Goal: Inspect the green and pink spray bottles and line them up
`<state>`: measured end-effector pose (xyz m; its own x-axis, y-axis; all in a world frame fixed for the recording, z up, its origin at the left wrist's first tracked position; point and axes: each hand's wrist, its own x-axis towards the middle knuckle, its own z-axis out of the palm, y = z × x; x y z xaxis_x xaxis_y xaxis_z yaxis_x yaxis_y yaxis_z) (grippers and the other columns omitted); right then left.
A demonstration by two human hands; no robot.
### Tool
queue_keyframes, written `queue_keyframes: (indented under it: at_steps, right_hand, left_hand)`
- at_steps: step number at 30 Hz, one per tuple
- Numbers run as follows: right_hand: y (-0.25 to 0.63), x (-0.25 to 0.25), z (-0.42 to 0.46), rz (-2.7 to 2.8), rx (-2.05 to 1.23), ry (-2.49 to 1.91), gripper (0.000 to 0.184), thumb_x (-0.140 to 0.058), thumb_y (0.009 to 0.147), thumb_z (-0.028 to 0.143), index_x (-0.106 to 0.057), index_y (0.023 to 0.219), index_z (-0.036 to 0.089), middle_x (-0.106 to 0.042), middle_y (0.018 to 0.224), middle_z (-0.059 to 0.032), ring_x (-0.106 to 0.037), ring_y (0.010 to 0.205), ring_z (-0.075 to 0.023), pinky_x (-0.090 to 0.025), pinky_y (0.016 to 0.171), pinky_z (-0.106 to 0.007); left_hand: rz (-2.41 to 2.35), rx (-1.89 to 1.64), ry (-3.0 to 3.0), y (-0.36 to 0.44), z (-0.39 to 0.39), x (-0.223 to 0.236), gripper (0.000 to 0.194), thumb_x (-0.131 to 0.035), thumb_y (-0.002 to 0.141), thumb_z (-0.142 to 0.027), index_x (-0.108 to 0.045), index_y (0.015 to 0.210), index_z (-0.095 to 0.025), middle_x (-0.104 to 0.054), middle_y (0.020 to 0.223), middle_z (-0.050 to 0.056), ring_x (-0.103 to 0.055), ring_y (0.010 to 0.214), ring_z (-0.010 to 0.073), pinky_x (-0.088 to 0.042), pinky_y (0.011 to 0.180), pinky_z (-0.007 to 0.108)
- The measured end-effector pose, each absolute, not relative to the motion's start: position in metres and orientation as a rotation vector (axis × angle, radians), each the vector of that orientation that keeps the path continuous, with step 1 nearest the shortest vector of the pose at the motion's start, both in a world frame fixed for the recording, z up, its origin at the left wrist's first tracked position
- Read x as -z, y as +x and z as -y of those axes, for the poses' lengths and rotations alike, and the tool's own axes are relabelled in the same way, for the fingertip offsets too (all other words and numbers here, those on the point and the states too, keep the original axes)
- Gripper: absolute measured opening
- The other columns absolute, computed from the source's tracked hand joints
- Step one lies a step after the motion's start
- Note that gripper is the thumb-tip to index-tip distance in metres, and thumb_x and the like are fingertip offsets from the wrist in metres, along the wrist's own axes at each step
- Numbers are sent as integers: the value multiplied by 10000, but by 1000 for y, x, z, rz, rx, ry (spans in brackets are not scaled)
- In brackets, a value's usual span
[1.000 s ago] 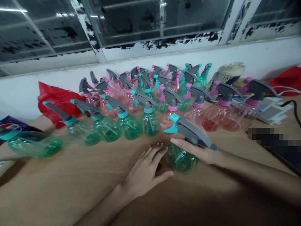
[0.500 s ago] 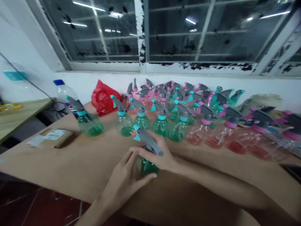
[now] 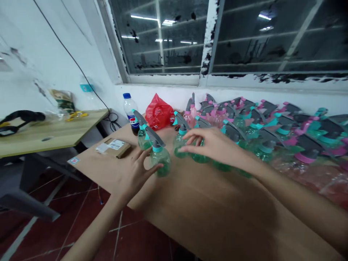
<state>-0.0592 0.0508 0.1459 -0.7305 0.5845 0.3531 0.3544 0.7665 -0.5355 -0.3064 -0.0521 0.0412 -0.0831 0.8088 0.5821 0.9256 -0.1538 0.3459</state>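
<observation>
A clear green spray bottle (image 3: 162, 156) with a grey trigger head and turquoise collar stands upright on the table. My left hand (image 3: 137, 172) is at its left side, fingers spread and thumb across its front; light contact is possible. Behind it stands another green spray bottle (image 3: 144, 135). My right hand (image 3: 210, 145) hovers before the row of green bottles, fingers curved and apart, holding nothing. Nearest to its fingertips is a green spray bottle (image 3: 179, 139). Another green bottle (image 3: 199, 158) is partly hidden behind that hand.
Many pink and green spray bottles (image 3: 307, 152) crowd the right side along the wall. A red plastic bag (image 3: 159, 112), a cola bottle (image 3: 130, 112) and a flat cardboard box (image 3: 119, 148) are at the back left. A second table (image 3: 81, 132) stands further left.
The view has turned left. The green spray bottle that both hands were around now stands at left beside another. My right hand has left it and moved to the row of green bottles.
</observation>
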Motion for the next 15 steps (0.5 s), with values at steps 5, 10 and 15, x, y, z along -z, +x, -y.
queue_keyframes:
  at_steps: [5, 10, 15]
  right_hand:
    - [-81, -166, -75, 2230, -140, -1043, 397, -576, 825, 489, -691, 997, 151, -729, 850, -114, -660, 830, -278, -458, 673, -384]
    - [-108, -162, -96, 2362, -16, -1217, 467, -552, 804, 577, -723, 909, 156, -691, 763, -148, -642, 779, -308, -428, 608, -401]
    - [-120, -152, -109, 2424, -72, -1159, 331, -573, 836, 441, -722, 887, 150, -649, 704, -131, -625, 740, -272, -417, 600, -384]
  left_hand:
    - [2011, 894, -1855, -315, 23, -48, 445, -686, 822, -471, -550, 1130, -180, -673, 1033, 91, -647, 958, 278, -486, 813, 401]
    - [2016, 731, -1823, -311, 5, -54, 461, -669, 843, -463, -550, 1196, -192, -665, 1086, 111, -608, 1043, 322, -427, 870, 448]
    - [1998, 644, -1825, -311, -6, -61, 459, -635, 872, -450, -553, 1225, -169, -652, 1095, 118, -615, 1028, 314, -446, 845, 415]
